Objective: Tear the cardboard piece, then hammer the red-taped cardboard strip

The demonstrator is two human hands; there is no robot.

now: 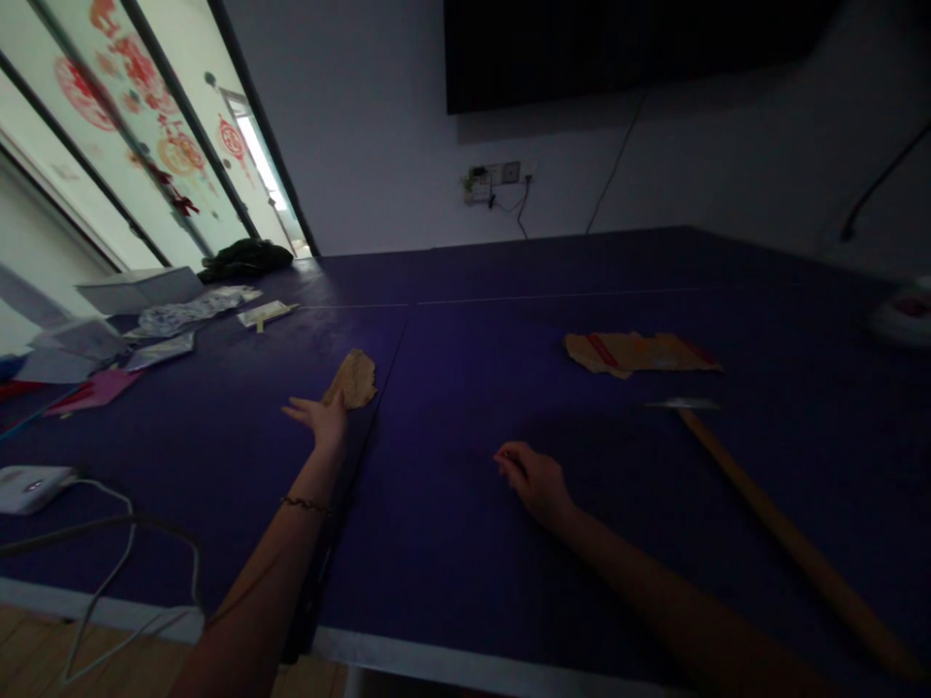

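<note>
My left hand point(324, 419) has its thumb over the lower edge of a torn piece of brown cardboard point(356, 376), which it seems to hold. The other fingers of that hand stretch out to the left. Just above the table, my right hand point(536, 480) is closed, thumb and fingertips together; whatever they may hold is hidden or too small to name. A larger torn strip of cardboard point(640, 355) with red bands lies beyond it. To its right lies a hammer point(771, 514) with a long wooden handle and a narrow metal head.
Papers and plastic bags point(193, 308) crowd the far left of the dark blue table point(451, 543). A white device point(35, 488) with a cable sits at the near left. A dark screen point(618, 48) hangs above wall sockets point(501, 174). Something pale point(902, 318) stands far right.
</note>
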